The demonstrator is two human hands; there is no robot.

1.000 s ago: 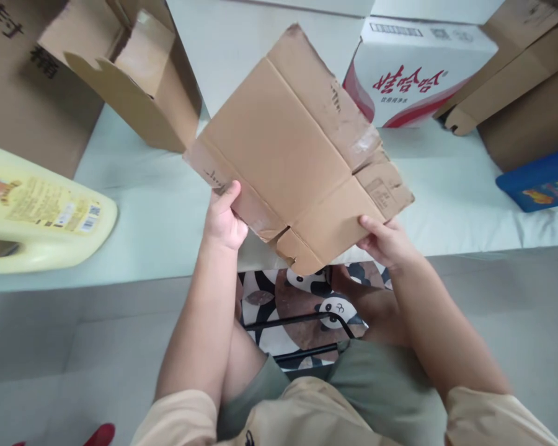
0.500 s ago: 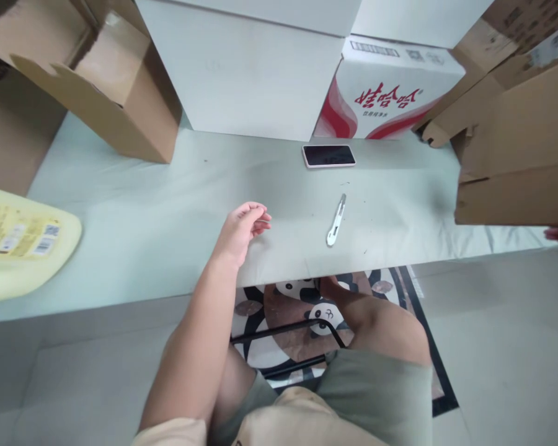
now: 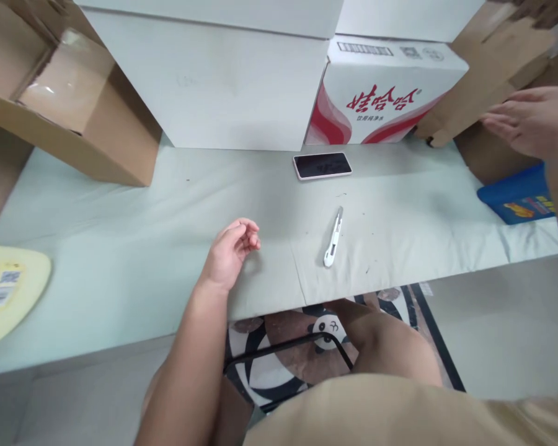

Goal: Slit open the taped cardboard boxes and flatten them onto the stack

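L hand rests on the pale green table cover near the front edge. Its fingers are curled in loosely, approx half closed, w/ nothing in it. R hand is raised at far right, fingers stretched out flat, empty. It sits in front of the brown cardboard; can't tell if it touches. White cutter lies on the cover to the right of L hand, apart from it, tip pointing away twd the phone. Phone lies screen up, just in front of the white box w/ red print. Blue pack lies below R hand at the table's right end. Open carton is back left, yellow bottle at the left edge, partly cut off.
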